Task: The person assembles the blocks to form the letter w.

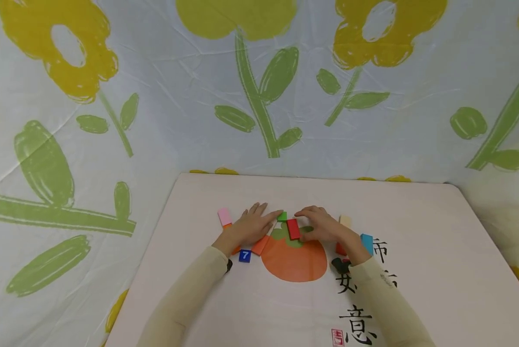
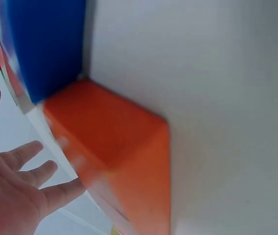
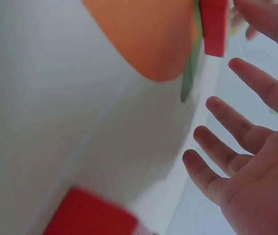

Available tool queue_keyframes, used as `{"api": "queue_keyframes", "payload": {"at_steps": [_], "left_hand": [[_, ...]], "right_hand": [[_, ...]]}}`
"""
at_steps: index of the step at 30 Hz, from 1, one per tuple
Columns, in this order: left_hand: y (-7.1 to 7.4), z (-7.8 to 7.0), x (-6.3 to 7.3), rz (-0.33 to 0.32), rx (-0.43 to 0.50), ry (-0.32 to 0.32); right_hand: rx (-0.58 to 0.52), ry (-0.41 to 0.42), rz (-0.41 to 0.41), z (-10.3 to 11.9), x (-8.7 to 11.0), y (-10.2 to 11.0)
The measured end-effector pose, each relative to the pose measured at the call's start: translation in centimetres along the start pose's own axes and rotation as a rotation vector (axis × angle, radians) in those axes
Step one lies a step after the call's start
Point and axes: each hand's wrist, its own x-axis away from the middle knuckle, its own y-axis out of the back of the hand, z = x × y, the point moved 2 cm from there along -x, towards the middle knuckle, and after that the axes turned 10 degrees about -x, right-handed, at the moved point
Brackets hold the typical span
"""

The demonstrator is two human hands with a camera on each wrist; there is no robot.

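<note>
My left hand (image 1: 252, 226) lies over the left side of the printed orange fruit, fingers spread. Its index fingertip reaches a small green block (image 1: 282, 217) and seems to touch it. To the right of that, a red rectangular block (image 1: 293, 229) lies on the fruit's green leaves. My right hand (image 1: 321, 224) is beside this red block, with thumb and index finger apart near its right side. In the right wrist view, the fingers of the right hand (image 3: 256, 152) are spread and hold nothing. Whether the thumb touches the red block (image 3: 214, 27) cannot be told.
Around the left wrist lie a pink block (image 1: 224, 216), orange blocks (image 1: 260, 246) and a blue block marked 7 (image 1: 244, 256). Near the right wrist are a beige block (image 1: 345, 220), a light-blue block (image 1: 366, 243) and a partly hidden red block (image 1: 340, 249). A flowered cloth (image 1: 177, 96) hangs behind the table.
</note>
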Motion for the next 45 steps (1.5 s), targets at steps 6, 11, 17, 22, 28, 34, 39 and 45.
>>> {"api": "queue_keyframes", "payload": {"at_steps": [6, 11, 17, 22, 28, 34, 39, 45], "left_hand": [[0.1, -1.5, 0.6, -0.047, -0.118, -0.066], [-0.2, -3.0, 0.8, -0.048, -0.210, -0.121], [-0.2, -4.1, 1.0, -0.018, -0.242, -0.146], [-0.1, -4.4, 1.2, -0.018, -0.259, -0.165], [-0.2, -4.5, 1.0, -0.038, -0.278, -0.184], [-0.4, -4.4, 0.8, -0.023, -0.275, -0.187], [-0.3, -4.5, 0.8, -0.010, -0.270, -0.184], [-0.4, -4.4, 0.8, -0.011, -0.262, -0.185]], "right_hand": [[-0.019, 0.004, -0.100, 0.3, 2.0, 0.8], [-0.031, 0.031, -0.172, 0.5, 4.3, 1.5], [-0.036, 0.049, -0.244, 0.4, 7.2, 2.3], [-0.024, 0.023, -0.283, -0.2, 9.3, 2.6], [-0.036, 0.005, -0.321, -0.9, 11.4, 3.1], [-0.002, 0.001, -0.356, -1.3, 13.2, 3.3], [-0.011, -0.046, -0.353, -2.0, 14.1, 2.9], [-0.023, -0.120, -0.346, -3.2, 14.6, 2.1]]}}
